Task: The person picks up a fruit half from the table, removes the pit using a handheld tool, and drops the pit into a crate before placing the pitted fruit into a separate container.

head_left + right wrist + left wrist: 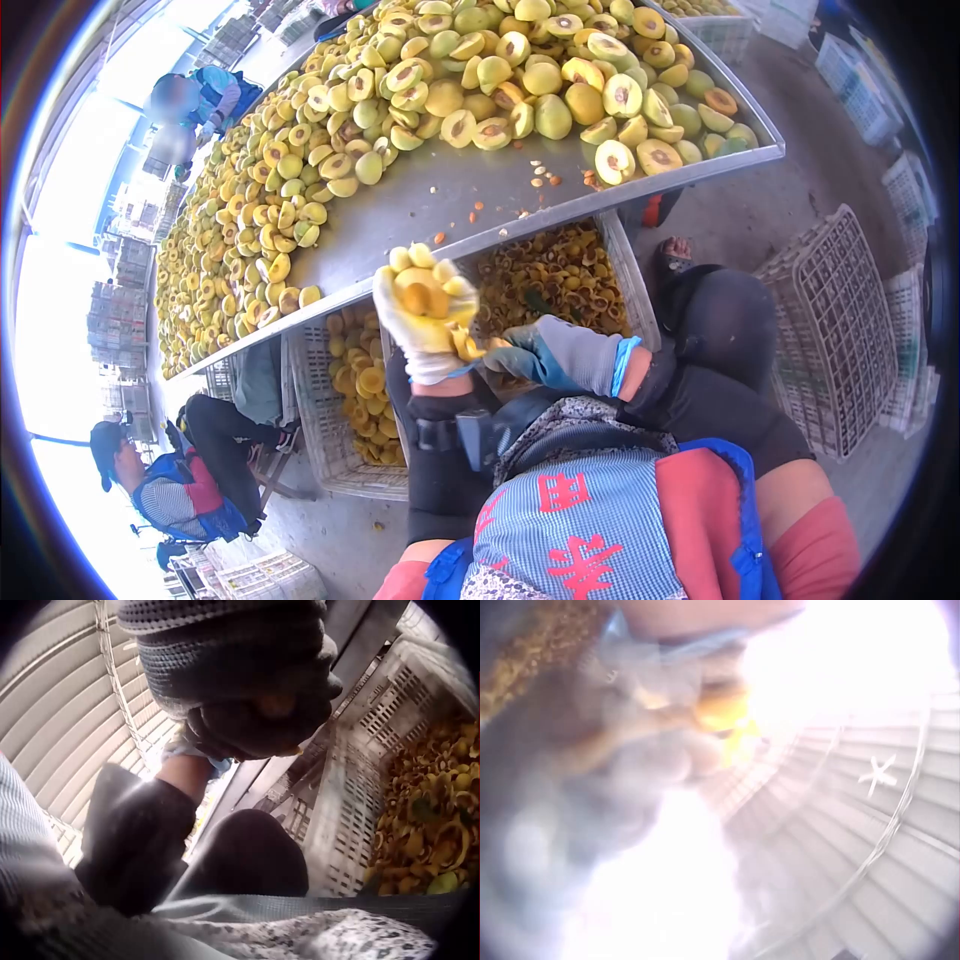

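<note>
My left hand (403,318), in a pale yellow-stained glove, is raised at the metal table's near edge. Its fingers curl round an orange-yellow apricot half (424,299). Just below, a yellow apricot piece (466,343) lies between the two hands, where my right hand (558,354) pinches it. The grey-blue right glove looks dark and curled in the right wrist view, with a speck of yellow (298,751) at its lower edge. Blur in the left wrist view hides most finger detail, though yellow fruit (724,710) shows there.
Halved apricots pile high on the metal table (390,222), with loose kernels near its rim. Below stand a crate (640,285) of fruit scraps and another crate (318,420) of yellow pieces. An upended crate (835,335) is at right; a seated person (175,500) is at left.
</note>
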Action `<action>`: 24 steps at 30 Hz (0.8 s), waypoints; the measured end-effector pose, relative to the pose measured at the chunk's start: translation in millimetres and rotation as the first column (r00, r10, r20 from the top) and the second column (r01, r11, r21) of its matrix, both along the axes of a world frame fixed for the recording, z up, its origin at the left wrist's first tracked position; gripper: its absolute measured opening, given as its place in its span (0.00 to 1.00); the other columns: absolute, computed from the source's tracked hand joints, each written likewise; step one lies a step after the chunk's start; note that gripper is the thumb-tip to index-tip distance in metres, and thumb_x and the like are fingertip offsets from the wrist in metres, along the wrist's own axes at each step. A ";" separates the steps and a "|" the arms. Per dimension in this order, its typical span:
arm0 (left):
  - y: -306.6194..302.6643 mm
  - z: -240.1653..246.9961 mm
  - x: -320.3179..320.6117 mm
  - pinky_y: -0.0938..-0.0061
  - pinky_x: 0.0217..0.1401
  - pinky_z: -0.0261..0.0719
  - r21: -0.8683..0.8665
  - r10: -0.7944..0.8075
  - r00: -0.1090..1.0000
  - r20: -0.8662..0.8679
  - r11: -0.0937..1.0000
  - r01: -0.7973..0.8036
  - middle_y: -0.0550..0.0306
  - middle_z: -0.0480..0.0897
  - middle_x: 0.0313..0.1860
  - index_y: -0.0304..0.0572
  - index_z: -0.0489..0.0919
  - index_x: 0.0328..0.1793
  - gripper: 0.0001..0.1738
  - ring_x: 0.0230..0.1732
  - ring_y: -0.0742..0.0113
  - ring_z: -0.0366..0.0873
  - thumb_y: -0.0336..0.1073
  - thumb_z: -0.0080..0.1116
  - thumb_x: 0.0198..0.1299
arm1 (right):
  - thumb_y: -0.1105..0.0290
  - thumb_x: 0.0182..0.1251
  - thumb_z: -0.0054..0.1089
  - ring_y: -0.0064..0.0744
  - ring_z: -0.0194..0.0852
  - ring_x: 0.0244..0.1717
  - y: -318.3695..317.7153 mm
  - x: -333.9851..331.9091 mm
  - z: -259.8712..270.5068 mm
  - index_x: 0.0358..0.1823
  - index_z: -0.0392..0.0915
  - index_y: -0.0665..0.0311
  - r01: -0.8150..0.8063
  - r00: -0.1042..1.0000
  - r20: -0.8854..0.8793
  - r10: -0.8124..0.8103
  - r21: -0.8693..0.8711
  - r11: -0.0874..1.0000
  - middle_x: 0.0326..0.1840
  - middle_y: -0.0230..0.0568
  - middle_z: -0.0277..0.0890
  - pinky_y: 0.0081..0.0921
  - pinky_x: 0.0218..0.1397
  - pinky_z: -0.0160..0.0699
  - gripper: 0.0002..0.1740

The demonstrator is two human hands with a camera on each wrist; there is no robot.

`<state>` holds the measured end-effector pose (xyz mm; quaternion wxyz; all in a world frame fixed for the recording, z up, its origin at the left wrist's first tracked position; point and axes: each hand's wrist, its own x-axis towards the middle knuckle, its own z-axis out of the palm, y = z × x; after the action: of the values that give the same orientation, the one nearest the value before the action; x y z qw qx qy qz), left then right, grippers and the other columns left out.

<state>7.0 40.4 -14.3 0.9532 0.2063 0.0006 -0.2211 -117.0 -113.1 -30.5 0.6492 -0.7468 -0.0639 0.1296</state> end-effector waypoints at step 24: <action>-89.2 10.6 258.1 0.56 0.68 0.74 0.658 -0.597 0.718 0.357 -0.385 -0.647 0.38 0.84 0.57 0.38 0.79 0.59 0.24 0.63 0.41 0.79 0.43 0.60 0.59 | 0.51 0.70 0.63 0.63 0.80 0.31 -29.4 27.8 8.2 0.40 0.74 0.57 0.411 0.911 0.213 -0.352 -0.415 0.812 0.28 0.54 0.80 0.53 0.33 0.74 0.17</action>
<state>265.1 -48.9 -3.6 0.2257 0.9598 -0.1659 0.0166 -89.2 -142.5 -22.3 0.4654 -0.8807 0.0785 -0.0394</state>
